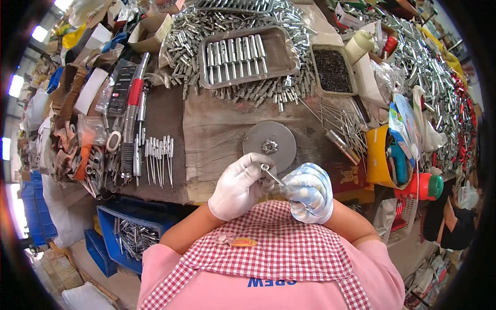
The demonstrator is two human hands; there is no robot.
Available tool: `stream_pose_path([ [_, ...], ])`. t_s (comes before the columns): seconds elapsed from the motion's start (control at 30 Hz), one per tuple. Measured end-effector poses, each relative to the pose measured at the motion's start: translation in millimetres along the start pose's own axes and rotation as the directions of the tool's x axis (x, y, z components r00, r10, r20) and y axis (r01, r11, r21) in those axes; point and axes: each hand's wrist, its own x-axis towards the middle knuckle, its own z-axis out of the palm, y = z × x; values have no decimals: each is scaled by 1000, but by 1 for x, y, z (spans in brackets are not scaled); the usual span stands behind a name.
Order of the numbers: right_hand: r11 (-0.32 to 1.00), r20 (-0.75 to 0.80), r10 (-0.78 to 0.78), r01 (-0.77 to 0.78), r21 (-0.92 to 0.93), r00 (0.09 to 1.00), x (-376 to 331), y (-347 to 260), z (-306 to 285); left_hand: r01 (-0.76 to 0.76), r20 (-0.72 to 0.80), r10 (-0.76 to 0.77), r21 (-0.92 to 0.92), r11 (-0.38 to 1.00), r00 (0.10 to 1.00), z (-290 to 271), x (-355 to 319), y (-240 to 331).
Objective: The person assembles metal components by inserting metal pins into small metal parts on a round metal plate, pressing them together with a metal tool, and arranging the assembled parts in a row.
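Observation:
Over the front of the bench, a metal eye bolt with a ring at one end slants between my two hands. My left hand, in a white glove with darkened fingertips, is closed with its fingers pinched beside the ring end. Wrapped in a blue-and-white patterned cloth glove, my right hand is closed round the other end, which it hides. Just beyond my hands lies a round grey disc, bearing a small cluster of shiny metal parts.
Behind the disc, a clear plastic tray holds a row of metal pins amid heaped metal parts. A tub of dark screws and thin rods lie right of it. More rods line the left; a blue crate sits below.

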Motion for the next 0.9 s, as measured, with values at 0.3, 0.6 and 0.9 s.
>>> stream_pose_path([
  [0.3, 998, -10, -40, 39, -42, 999, 7, -2, 3, 12, -60, -20, -142, 990, 998, -1, -1, -3],
  [0.6, 998, -16, -39, 40, 44, 999, 11, -7, -2, -124, -125, 118, -43, 991, 985, -3, -4, 2],
  [0.9, 946, 168, 302, -274, -171, 938, 35, -11, -8, -391, -28, 505, 596, 701, 863, -5, -9, 2],
])
